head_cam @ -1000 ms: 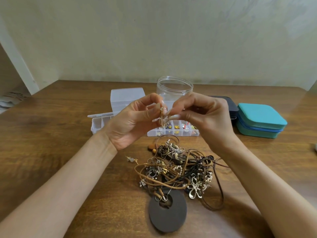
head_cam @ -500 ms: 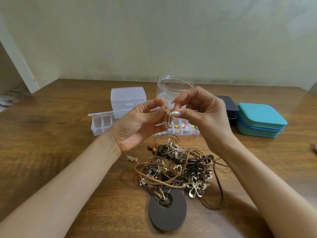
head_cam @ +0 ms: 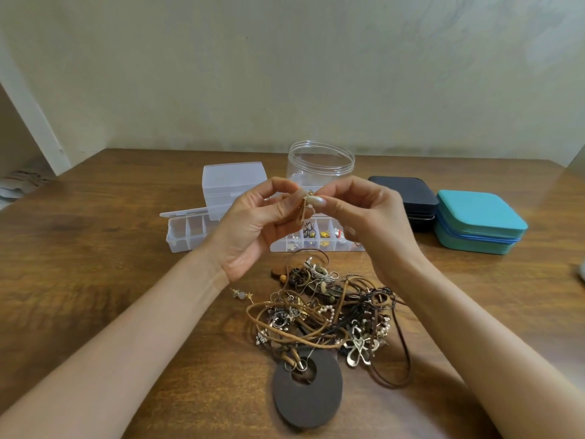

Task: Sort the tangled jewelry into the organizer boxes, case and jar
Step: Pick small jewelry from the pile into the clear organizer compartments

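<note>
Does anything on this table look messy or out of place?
The jewelry pile in the near middle of the table is one knot of cords, chains and pendants, and a small star-tipped piece lies apart, just left of it. Nothing looks spilled or broken.

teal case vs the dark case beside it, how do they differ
Colour: the teal case is bright, the dark case near black. Place: the teal case sits farther right and nearer the camera, covering the dark case's right edge. Trim: a blue band rings the teal case, not the dark case. Both lie flat and closed.
</note>
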### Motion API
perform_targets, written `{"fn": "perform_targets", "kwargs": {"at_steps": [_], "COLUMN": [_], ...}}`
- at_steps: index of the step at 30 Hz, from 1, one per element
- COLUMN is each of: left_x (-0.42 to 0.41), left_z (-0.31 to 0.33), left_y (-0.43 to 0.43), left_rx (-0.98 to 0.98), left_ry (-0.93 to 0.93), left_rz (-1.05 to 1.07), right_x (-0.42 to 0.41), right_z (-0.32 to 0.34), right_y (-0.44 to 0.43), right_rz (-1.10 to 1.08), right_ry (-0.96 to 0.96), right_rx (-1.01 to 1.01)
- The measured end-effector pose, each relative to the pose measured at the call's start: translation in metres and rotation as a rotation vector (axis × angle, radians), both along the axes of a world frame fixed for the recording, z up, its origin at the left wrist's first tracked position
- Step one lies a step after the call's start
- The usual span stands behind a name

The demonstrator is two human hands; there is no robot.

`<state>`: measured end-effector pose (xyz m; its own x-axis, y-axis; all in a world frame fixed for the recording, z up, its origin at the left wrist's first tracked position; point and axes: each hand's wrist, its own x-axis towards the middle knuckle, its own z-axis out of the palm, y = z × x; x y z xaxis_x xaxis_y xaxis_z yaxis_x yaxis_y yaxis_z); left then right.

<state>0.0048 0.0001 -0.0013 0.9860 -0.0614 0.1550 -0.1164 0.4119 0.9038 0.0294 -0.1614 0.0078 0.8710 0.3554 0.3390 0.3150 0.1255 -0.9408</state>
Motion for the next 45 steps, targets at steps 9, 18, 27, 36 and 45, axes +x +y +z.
{"fn": "perform_targets", "kwargs": {"at_steps": [9, 18, 27, 36, 45], "left_x": [0.002, -0.002, -0.005, -0.008, -0.008], "left_z": [-0.008, -0.004, 0.002, 0.005, 0.007], "left_y": [-0.004, -0.005, -0.005, -0.007, -0.006], "left_rx": [0.529, 0.504, 0.182, 0.191, 0.219], "left_ry": [-0.312, -0.281, -0.192, -0.274, -0.328], "left_rz": [0.423, 0.39, 0.352, 0.355, 0.293], "right_x": [-0.004, -0.005, -0.002, -0.012, -0.01], "right_z": [-0.01, -0.013, -0.007, -0.005, -0.011], "right_y": [0.008, 0.01, 0.005, 0.008, 0.009], "right_rz": [-0.086, -0.069, -0.036, -0.089, -0.168], "right_ry": [0.198, 0.26, 0.222, -0.032, -0.3], "right_rx": [-0.108, 0.003, 0.134, 0.092, 0.001]}}
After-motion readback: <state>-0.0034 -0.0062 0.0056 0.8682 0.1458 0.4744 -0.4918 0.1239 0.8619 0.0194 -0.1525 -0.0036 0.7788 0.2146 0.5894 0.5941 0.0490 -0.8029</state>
